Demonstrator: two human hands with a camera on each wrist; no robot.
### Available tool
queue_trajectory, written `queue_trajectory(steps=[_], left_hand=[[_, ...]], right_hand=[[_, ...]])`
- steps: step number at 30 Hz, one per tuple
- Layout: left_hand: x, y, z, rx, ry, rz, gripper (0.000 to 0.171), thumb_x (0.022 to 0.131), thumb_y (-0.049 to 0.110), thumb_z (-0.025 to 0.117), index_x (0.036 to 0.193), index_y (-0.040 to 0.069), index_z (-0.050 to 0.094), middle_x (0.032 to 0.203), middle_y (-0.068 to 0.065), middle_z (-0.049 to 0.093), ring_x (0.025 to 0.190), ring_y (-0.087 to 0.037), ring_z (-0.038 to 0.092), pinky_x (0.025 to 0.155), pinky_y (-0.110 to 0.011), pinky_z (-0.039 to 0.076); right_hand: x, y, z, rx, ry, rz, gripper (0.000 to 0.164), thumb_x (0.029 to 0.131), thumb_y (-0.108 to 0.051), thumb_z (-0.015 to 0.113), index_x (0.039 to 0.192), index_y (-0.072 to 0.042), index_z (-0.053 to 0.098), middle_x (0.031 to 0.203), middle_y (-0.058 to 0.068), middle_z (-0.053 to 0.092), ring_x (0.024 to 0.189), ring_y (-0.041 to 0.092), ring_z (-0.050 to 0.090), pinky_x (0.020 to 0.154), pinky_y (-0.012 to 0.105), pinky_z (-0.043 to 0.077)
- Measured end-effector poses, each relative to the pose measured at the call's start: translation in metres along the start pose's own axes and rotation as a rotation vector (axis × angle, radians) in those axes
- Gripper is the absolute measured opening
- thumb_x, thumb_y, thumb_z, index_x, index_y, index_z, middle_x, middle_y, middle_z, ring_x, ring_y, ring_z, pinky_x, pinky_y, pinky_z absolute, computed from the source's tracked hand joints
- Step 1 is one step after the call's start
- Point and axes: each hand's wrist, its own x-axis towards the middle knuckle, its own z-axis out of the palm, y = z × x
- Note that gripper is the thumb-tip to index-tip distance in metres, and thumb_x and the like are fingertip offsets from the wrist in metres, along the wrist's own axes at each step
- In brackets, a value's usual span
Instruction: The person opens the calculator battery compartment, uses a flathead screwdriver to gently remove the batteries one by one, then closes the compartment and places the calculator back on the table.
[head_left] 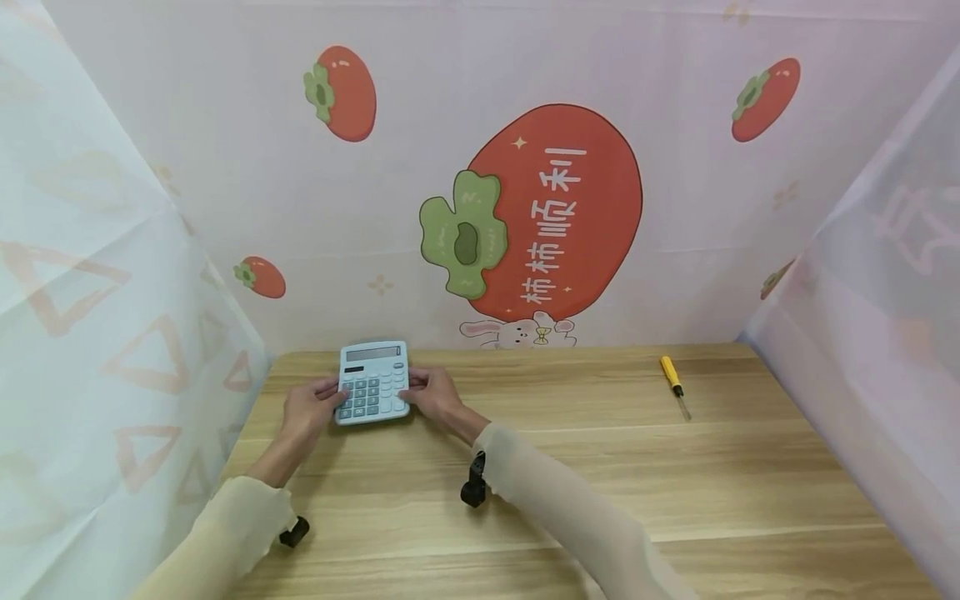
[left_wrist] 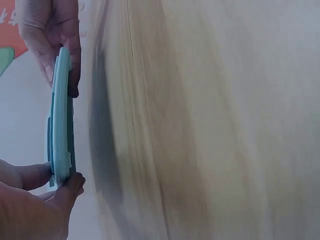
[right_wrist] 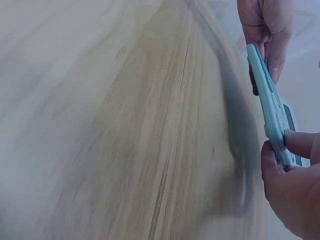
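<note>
A light blue calculator (head_left: 372, 383) with grey keys and a display at its top faces the head camera, near the table's back left. My left hand (head_left: 306, 410) pinches its left edge, thumb on the front and fingers behind. On the opposite edge, my right hand (head_left: 437, 395) grips it the same way. Both wrist views show the calculator (left_wrist: 61, 115) edge-on, held off the table with a shadow on the wood beside it. In the right wrist view the calculator (right_wrist: 270, 107) is tilted between the two hands.
A screwdriver (head_left: 675, 385) with a yellow and black handle lies at the table's back right. The wooden table (head_left: 570, 475) meets a cloth backdrop (head_left: 690, 250) printed with persimmons. Cloth sheets also hang along the left and right sides.
</note>
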Motion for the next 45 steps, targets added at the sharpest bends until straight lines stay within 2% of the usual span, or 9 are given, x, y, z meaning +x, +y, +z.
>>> queue_trajectory(steps=[5,9,18,23,29,35,45], left_hand=[[-0.004,0.006,0.011,-0.030,-0.016,0.000,0.054,0.106,0.011,0.065,0.153,-0.008,0.046,0.154,-0.027,0.050,0.145,-0.035,0.049,0.106,-0.024,0.050],[-0.006,0.012,0.020,-0.063,-0.024,0.002,0.054,0.105,0.010,0.066,0.152,-0.008,0.048,0.153,-0.027,0.051,0.146,-0.034,0.049,0.112,-0.032,0.046],[-0.011,0.017,0.038,-0.127,-0.073,0.010,0.054,0.103,0.006,0.069,0.152,-0.007,0.050,0.151,-0.025,0.054,0.142,-0.032,0.054,0.098,-0.020,0.054],[-0.013,0.019,0.051,-0.137,-0.086,0.013,0.054,0.102,0.008,0.071,0.151,-0.006,0.052,0.149,-0.024,0.056,0.139,-0.033,0.057,0.096,-0.021,0.056],[-0.018,0.025,0.066,-0.172,-0.129,0.017,0.054,0.102,0.008,0.070,0.152,-0.003,0.053,0.149,-0.022,0.059,0.133,-0.031,0.063,0.091,-0.024,0.060],[-0.022,0.028,0.083,-0.166,-0.158,0.028,0.054,0.101,0.006,0.070,0.151,-0.004,0.053,0.148,-0.023,0.059,0.135,-0.032,0.061,0.097,-0.030,0.059],[-0.027,0.037,0.108,-0.146,-0.195,0.081,0.054,0.098,0.001,0.072,0.149,-0.006,0.055,0.147,-0.026,0.059,0.139,-0.036,0.057,0.104,-0.033,0.054]], right_hand=[[-0.004,0.002,-0.016,-0.008,-0.009,-0.016,0.048,0.096,0.000,0.075,0.142,0.000,0.064,0.118,0.009,0.075,0.102,0.013,0.070,0.092,0.025,0.060],[-0.009,0.004,-0.028,-0.022,-0.001,-0.015,0.046,0.096,-0.001,0.075,0.141,0.000,0.065,0.119,0.010,0.075,0.103,0.014,0.070,0.092,0.026,0.060],[-0.021,0.011,-0.053,-0.026,-0.009,-0.009,0.046,0.095,0.000,0.075,0.141,-0.001,0.065,0.121,0.010,0.075,0.105,0.016,0.072,0.093,0.027,0.060],[-0.032,0.013,-0.067,-0.020,-0.026,-0.004,0.046,0.098,-0.001,0.073,0.143,-0.002,0.064,0.124,0.011,0.073,0.111,0.020,0.071,0.098,0.031,0.059],[-0.043,0.017,-0.084,-0.046,-0.005,-0.011,0.046,0.098,-0.002,0.073,0.143,0.002,0.063,0.124,0.014,0.073,0.113,0.022,0.070,0.098,0.032,0.059],[-0.055,0.021,-0.102,-0.073,0.006,-0.009,0.046,0.100,-0.005,0.072,0.144,0.000,0.062,0.127,0.013,0.072,0.116,0.023,0.069,0.101,0.034,0.059],[-0.068,0.031,-0.127,-0.089,0.041,-0.009,0.046,0.098,-0.001,0.073,0.144,-0.002,0.064,0.129,0.013,0.073,0.116,0.023,0.069,0.099,0.033,0.059]])
